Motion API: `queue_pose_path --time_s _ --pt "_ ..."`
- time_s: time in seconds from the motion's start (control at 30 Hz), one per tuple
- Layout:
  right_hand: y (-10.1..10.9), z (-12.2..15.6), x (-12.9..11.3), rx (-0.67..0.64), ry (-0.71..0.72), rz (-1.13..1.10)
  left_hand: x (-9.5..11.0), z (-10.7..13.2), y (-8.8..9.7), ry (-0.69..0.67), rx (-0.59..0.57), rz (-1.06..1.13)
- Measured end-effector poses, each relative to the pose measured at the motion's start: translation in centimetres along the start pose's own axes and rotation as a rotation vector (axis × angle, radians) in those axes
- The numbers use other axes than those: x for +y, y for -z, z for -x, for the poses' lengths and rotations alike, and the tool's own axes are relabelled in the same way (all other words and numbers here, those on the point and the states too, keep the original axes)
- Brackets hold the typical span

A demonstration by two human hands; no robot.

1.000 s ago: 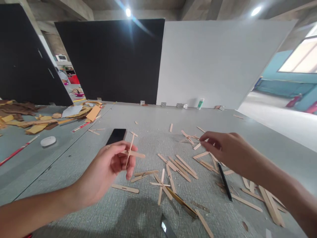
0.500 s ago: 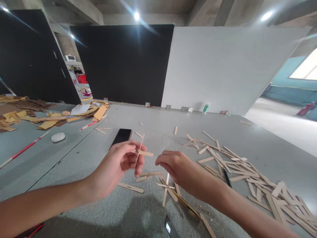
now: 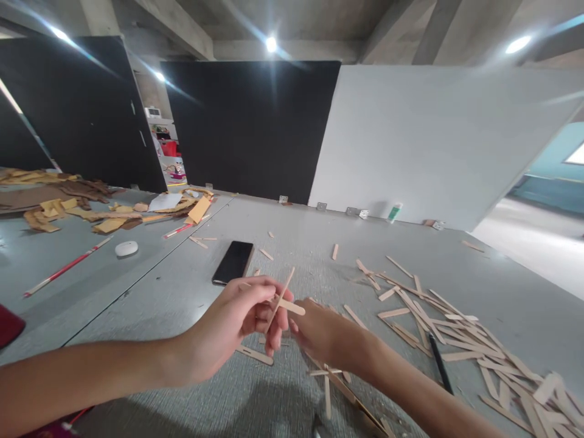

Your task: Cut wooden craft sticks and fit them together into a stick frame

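Observation:
Two wooden craft sticks crossed in an X (image 3: 291, 306) are pinched in my left hand (image 3: 249, 310), raised over the table. One stick leans upward and the other points right. My right hand (image 3: 326, 331) is just beyond and to the right of them, palm down with curled knuckles. Its fingertips are hidden, so I cannot tell what it holds. Below my right hand lie more craft sticks (image 3: 327, 395), partly covered by the hand and forearm. A slotted craft stick (image 3: 256, 355) lies under my left hand.
A heap of craft sticks (image 3: 493, 353) and a black pen (image 3: 440, 364) lie to the right. A phone (image 3: 233, 263), a white mouse (image 3: 126, 249) and a red-white stick (image 3: 68, 266) are to the left. A glue tube (image 3: 394, 212) stands near the white panel (image 3: 438, 140).
My right hand has moved down and left, close against my left hand. The crossed sticks stay in my left hand. The whole view has shifted a little.

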State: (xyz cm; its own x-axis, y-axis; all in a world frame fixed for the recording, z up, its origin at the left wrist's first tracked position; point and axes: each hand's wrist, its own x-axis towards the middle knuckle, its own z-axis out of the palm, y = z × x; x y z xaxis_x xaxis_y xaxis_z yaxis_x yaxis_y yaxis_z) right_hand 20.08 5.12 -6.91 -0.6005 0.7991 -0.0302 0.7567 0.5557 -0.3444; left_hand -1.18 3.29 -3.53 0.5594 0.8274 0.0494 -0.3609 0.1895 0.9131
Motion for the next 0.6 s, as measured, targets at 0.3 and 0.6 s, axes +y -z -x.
queue_pose_path --time_s 0.3,0.6 --pt "4.1 3.2 -2.3 0.723 -0.097 -0.264 -0.4 0.9 -0.8 0.085 -0.131 -0.071" --pt "4.0 4.8 -4.2 0.539 0.111 -1.039 -1.8 1.5 -1.0 0.157 -0.278 -0.012"
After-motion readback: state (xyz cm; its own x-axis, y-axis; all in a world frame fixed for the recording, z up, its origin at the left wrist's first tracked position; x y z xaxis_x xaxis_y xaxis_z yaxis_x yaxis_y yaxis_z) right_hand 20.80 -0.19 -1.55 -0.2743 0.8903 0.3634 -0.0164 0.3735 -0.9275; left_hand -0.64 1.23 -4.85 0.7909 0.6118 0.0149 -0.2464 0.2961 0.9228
